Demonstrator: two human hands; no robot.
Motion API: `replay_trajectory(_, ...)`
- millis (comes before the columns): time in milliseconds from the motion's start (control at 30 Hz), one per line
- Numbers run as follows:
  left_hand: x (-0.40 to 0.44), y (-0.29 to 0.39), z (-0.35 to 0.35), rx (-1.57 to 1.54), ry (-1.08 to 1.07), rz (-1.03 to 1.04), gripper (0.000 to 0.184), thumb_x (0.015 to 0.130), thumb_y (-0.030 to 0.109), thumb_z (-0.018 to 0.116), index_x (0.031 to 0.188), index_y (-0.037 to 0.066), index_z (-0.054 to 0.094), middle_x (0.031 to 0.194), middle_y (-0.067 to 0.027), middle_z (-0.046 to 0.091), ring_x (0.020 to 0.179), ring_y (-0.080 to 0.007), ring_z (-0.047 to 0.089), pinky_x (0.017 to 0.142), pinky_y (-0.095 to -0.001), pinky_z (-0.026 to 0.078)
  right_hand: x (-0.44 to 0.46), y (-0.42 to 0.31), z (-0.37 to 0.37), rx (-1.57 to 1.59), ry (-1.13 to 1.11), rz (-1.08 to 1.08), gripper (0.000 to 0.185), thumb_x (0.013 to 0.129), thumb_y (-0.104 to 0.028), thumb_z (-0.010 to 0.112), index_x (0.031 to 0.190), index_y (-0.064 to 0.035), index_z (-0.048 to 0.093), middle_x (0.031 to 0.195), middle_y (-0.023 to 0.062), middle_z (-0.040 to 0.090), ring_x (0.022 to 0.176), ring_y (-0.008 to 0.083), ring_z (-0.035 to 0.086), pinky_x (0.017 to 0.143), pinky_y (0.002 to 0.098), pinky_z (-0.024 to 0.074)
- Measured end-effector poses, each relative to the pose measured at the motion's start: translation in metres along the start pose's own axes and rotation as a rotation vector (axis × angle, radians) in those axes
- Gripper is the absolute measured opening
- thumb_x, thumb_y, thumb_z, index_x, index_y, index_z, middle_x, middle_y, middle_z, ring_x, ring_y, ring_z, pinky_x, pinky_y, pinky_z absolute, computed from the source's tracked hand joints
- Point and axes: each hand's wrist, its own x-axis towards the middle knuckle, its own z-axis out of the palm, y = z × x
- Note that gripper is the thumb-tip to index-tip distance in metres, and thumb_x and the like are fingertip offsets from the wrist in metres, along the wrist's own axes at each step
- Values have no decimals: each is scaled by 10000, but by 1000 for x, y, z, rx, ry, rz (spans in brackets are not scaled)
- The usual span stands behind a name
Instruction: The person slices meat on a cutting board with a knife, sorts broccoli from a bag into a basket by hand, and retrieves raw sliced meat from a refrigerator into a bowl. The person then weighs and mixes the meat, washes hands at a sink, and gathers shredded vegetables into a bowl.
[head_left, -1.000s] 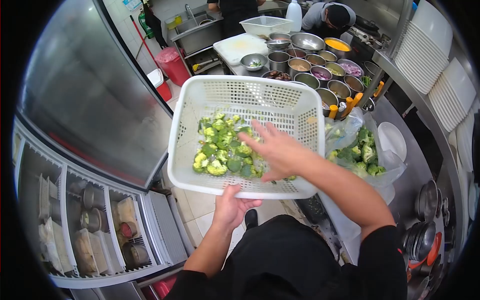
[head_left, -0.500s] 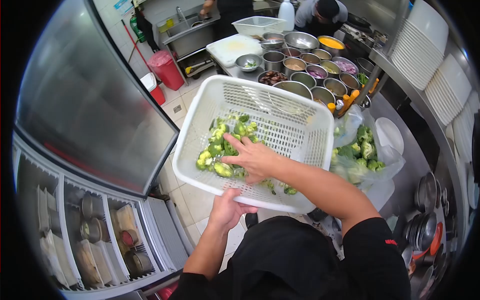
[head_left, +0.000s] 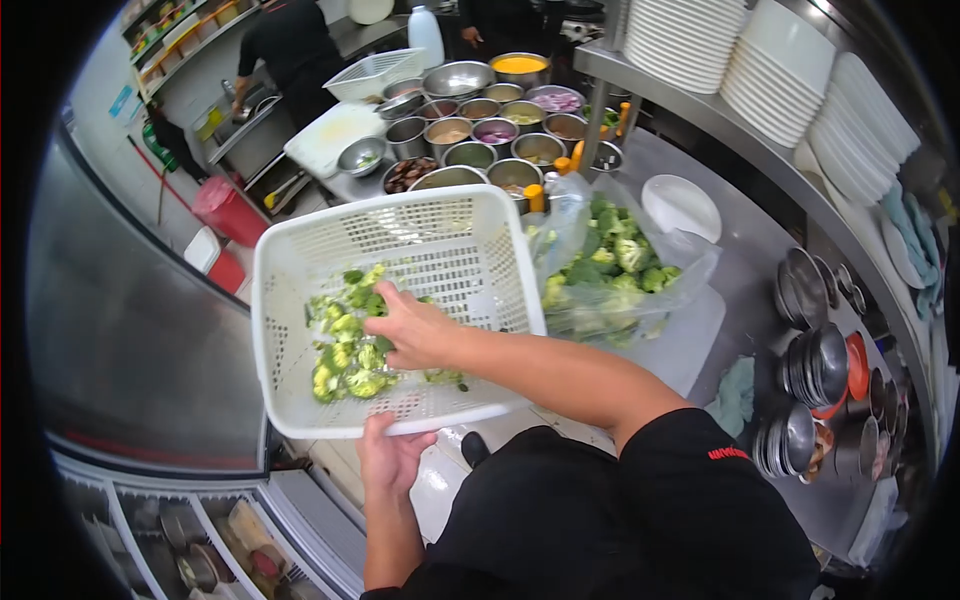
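A white perforated plastic basket (head_left: 510, 260) is held tilted in front of me, with cut broccoli florets (head_left: 340, 350) gathered toward its left side. My left hand (head_left: 392, 460) grips the near rim from below, thumb up against the side. Inside the basket, my right hand (head_left: 415, 332) reaches over the florets. Its visible fingers are spread and touch the broccoli; the fingertips are partly hidden, and I see nothing lifted in them. To the right of the basket, a clear plastic bag (head_left: 690, 255) stands open on a white board, holding more broccoli (head_left: 625, 245).
Several steel pots (head_left: 490, 130) of ingredients crowd the counter ahead, beside a white cutting board (head_left: 325, 140). Stacked white dishes (head_left: 770, 75) line the right shelf, above steel bowls (head_left: 800, 440). An open fridge door (head_left: 150, 340) stands left. Two people in black are at the back.
The view has turned right, and the basket has come closer to the broccoli bag. My right hand has shifted a little over the florets, while my left still grips the rim.
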Motion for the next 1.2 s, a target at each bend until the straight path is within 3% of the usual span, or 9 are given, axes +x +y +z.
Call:
replay_trajectory(200, 0, 6, 17, 60, 31, -39, 396, 883, 209, 473, 1208, -16, 499, 1077, -180, 656, 837, -284, 689, 581, -330, 574, -7, -9, -45, 457, 364, 21, 414, 668, -190, 742, 1063, -127, 633, 1263, 225, 371, 1160, 425, 493, 962, 425, 476)
replay_trajectory(467, 2, 0, 14, -77, -3, -73, 429, 898, 213, 446, 1209, -80, 485, 1049, -235, 664, 810, -321, 712, 589, -348, 628, -96, 26, -212, -2, 742, 94, 410, 685, -150, 732, 1085, -148, 639, 1190, 117, 465, 1166, 268, 497, 1023, 388, 423)
replay_trajectory(533, -2, 4, 16, -79, 3, -59, 427, 896, 210, 448, 1205, -83, 485, 1050, -236, 663, 811, -319, 712, 586, -346, 629, -126, 54, -232, 58, 753, 353, 415, 645, -198, 753, 1046, -150, 658, 1235, 162, 444, 1181, 320, 474, 1014, 411, 427)
replay_trajectory(700, -4, 7, 15, -28, 22, 6, 425, 902, 212, 448, 1210, -80, 478, 1051, -229, 664, 807, -307, 710, 584, -337, 622, -149, 142, -195, -158, 454, 785, 462, 691, -261, 745, 1129, -156, 642, 1286, 188, 426, 1193, 385, 507, 987, 463, 468)
replay_trajectory(833, -1, 2, 21, -48, 40, 38, 422, 912, 223, 451, 1211, -74, 480, 1053, -224, 664, 818, -310, 704, 598, -339, 607, -147, 150, -187, -457, 80, 809, 641, 781, -416, 697, 1336, -138, 533, 1478, 278, 302, 1248, 462, 479, 1051, 463, 413)
replay_trajectory(967, 4, -1, 10, 12, 74, 46, 420, 921, 236, 461, 1215, -63, 484, 1056, -218, 663, 853, -327, 697, 648, -367, 597, -163, 147, -213, -306, 40, 670, 698, 819, -336, 675, 1436, -113, 438, 1521, 323, 245, 1361, 464, 358, 1106, 456, 350)
replay_trajectory(1033, 5, -3, 11, 3, 66, 32, 414, 925, 231, 466, 1222, -57, 483, 1079, -219, 655, 879, -345, 690, 680, -394, 595, -157, 121, -218, -526, 221, 660, 550, 787, -208, 724, 1282, -50, 545, 1206, 222, 584, 1149, 397, 552, 978, 450, 444)
replay_trajectory(1100, 5, -5, 10, 3, 96, 2, 411, 928, 223, 464, 1231, -53, 482, 1112, -222, 641, 904, -352, 685, 700, -418, 592, -136, 63, -212, -442, 358, 435, 417, 795, -190, 702, 1159, -22, 586, 1135, 176, 583, 1041, 370, 577, 907, 447, 485)
replay_trajectory(1200, 1, -2, 14, 34, 31, 52, 450, 911, 202, 459, 1279, -55, 425, 1111, -227, 641, 839, -347, 701, 639, -389, 614, -94, 4, -154, -118, 48, 41, 349, 794, -157, 711, 1107, -40, 608, 1136, 155, 583, 1084, 342, 569, 886, 421, 502)
